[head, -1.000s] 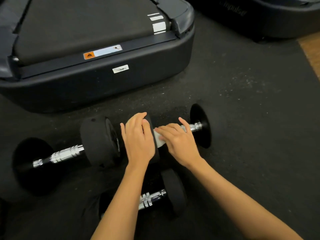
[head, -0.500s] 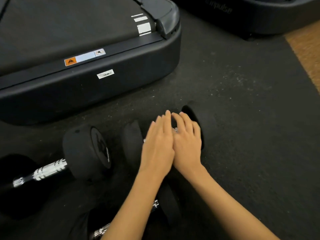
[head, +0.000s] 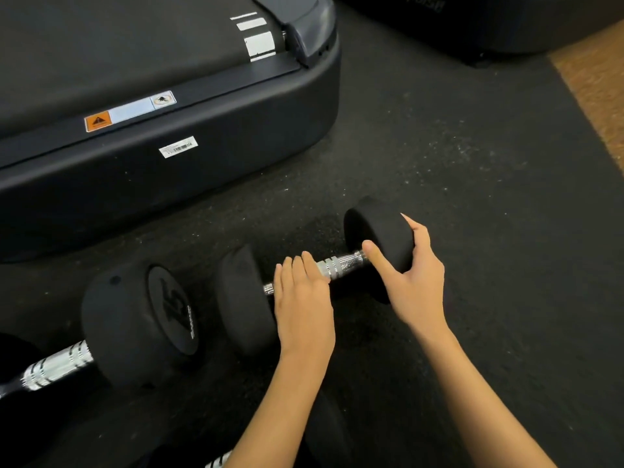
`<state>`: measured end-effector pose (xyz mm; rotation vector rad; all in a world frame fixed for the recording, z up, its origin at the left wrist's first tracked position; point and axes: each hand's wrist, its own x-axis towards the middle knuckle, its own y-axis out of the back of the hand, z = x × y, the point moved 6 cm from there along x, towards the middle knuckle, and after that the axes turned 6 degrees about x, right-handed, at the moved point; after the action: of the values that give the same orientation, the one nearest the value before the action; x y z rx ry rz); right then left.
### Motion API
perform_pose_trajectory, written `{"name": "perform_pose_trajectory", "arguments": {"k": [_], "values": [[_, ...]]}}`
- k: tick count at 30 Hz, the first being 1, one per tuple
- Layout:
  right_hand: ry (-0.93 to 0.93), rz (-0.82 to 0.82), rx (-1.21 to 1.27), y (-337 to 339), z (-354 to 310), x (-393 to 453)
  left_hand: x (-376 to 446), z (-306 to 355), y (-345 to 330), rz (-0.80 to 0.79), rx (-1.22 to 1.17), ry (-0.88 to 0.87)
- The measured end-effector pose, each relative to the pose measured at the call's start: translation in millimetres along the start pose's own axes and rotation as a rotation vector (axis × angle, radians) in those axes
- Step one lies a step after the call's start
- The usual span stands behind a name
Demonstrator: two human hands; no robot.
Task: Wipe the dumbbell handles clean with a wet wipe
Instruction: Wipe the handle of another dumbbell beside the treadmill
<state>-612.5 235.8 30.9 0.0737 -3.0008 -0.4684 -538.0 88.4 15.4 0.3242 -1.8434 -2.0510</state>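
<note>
Dumbbell (head: 341, 265): heavy, rigid, I judge; prone to rolling.
Left hand (head: 302, 300): flat over handle; wipe unseen.
Right hand (head: 410, 275): I clasp the end weight.

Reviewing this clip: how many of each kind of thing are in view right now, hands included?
Dumbbells: 3, right one, left one, a third's handle at the bottom edge
Treadmills: 2, near, far
Hands: 2, left hand, right hand
Total: 7

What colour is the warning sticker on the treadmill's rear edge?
Orange, with a black triangle symbol on the warning sticker, beside a pale label strip. Head view, the only one.
</note>
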Motion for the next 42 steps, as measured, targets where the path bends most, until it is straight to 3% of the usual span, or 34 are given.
{"name": "perform_pose_trajectory", "arguments": {"k": [14, 18, 22, 26, 32, 36, 42], "values": [[0.07, 0.021, 0.003, 0, 5, 1, 10, 47, -3, 0.108, -0.095, -0.323], [0.074, 0.015, 0.012, 0, 6, 2, 7, 31, 7, 0.023, -0.088, -0.378], [0.064, 0.004, 0.006, -1, 6, 3, 15, 12, 9, -0.05, -0.028, -0.287], [0.062, 0.009, -0.011, -3, 7, 5, 13, 24, 6, 0.098, 0.099, -0.303], [0.064, 0.003, -0.028, -3, 7, 6, 23, 39, 3, 0.095, 0.231, -0.383], [0.06, -0.026, -0.047, 0, 9, 4, 19, 18, 6, 0.175, 0.249, -0.353], [0.042, -0.021, -0.04, 2, 9, -1, 18, 40, 2, 0.094, 0.285, -0.355]]}}
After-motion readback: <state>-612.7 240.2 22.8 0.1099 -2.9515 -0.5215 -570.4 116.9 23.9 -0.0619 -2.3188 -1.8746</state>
